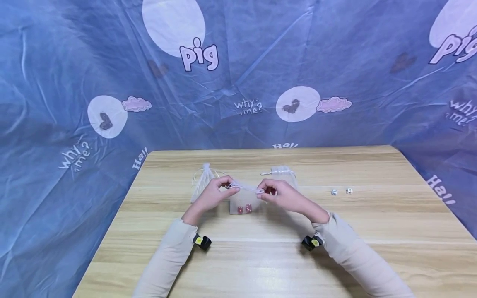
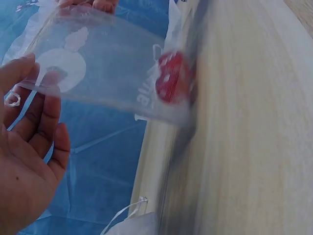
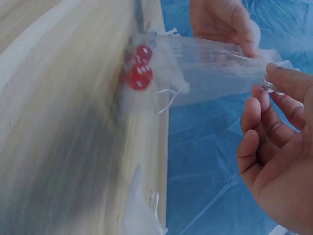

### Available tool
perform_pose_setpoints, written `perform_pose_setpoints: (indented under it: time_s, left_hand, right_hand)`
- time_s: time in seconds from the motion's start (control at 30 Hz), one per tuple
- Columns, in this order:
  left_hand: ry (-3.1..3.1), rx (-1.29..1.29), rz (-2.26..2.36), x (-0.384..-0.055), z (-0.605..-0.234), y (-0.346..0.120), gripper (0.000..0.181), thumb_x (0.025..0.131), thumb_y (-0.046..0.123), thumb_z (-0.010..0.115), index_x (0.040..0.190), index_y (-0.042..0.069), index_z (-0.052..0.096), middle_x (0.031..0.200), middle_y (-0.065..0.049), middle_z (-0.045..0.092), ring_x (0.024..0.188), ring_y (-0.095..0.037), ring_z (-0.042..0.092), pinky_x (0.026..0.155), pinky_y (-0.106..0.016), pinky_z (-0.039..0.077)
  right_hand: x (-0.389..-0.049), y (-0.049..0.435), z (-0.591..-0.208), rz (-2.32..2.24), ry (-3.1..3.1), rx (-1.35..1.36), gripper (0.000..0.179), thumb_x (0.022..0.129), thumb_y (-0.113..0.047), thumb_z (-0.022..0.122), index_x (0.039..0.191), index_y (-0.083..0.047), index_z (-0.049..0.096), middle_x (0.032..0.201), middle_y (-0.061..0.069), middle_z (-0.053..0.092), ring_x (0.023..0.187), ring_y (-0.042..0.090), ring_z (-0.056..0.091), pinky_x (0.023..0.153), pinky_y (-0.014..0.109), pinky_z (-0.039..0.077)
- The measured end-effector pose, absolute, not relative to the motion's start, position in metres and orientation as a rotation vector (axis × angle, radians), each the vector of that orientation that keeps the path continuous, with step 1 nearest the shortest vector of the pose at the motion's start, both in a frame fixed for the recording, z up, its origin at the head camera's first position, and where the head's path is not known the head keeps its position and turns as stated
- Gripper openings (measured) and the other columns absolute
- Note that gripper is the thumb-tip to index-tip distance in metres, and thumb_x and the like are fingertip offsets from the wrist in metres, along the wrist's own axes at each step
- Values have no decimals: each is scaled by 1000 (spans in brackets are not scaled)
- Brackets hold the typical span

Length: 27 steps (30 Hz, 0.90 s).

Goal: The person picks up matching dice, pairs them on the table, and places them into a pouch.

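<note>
A sheer white drawstring pouch (image 1: 242, 199) hangs upright between the two hands over the table, with two red dice (image 1: 244, 209) at its bottom. My left hand (image 1: 215, 193) pinches the pouch's top edge on the left between thumb and fingers. On the other side, my right hand (image 1: 284, 196) pinches the top edge and its drawstring, so the mouth is stretched between them. Through the thin cloth, the red dice (image 2: 172, 78) show in the left wrist view. The right wrist view has the same dice (image 3: 141, 68) low in the pouch.
Behind the left hand lies another sheer pouch (image 1: 203, 181), gathered at its neck. A third pouch (image 1: 284, 174) lies behind the right hand, with something red partly hidden there. Two white dice (image 1: 349, 191) sit to the right on the wooden table (image 1: 253, 265). A blue printed cloth (image 1: 231, 82) hangs behind.
</note>
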<state>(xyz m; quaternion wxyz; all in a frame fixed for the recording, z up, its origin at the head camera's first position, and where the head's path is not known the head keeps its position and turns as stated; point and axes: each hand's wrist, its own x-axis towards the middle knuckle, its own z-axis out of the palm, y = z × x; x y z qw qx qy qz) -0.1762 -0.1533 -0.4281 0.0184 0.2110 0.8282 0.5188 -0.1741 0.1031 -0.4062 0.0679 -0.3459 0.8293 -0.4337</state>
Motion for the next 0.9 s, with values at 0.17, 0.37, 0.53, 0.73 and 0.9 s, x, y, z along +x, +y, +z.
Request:
perform_pose_setpoints:
  time_s: [0.17,0.37,0.53,0.73,0.9]
  left_hand:
    - [2589,649,1574,-175,-428,-156,14,90,18,67,95,5,69,91,-10,66,83,-11,54,74,-27,46]
    - [2576,720,1544,-173,-432,-162,21,96,16,57,100,1,71,90,-14,69,86,-13,60,79,-25,50]
    - [2592,749,1554,-172,-434,-167,30,100,18,49,100,-1,71,92,-16,70,100,-23,64,92,-30,50]
    - [2610,752,1594,-169,-436,-179,28,100,15,50,111,-1,70,101,-17,72,94,-22,68,88,-42,54]
    - [2673,743,1563,-164,-436,-196,25,100,12,50,105,0,71,92,-14,73,84,-6,65,81,-37,56]
  right_hand:
    - [-171,107,-407,-1315,2455,-988,11,91,-16,64,98,-7,66,79,7,62,68,8,51,61,20,47]
    - [-167,111,-410,-1349,2407,-941,14,93,-16,62,100,-5,67,71,11,59,59,5,46,52,19,40]
    - [-167,114,-411,-1366,2437,-899,16,93,-16,62,100,-3,69,66,7,55,53,3,41,47,18,36]
    - [-169,126,-410,-1362,2506,-897,15,93,-16,63,95,-4,71,71,15,60,54,2,40,48,20,38]
    - [-168,144,-408,-1334,2566,-919,12,92,-13,62,90,-5,70,68,10,57,54,1,38,48,21,37]
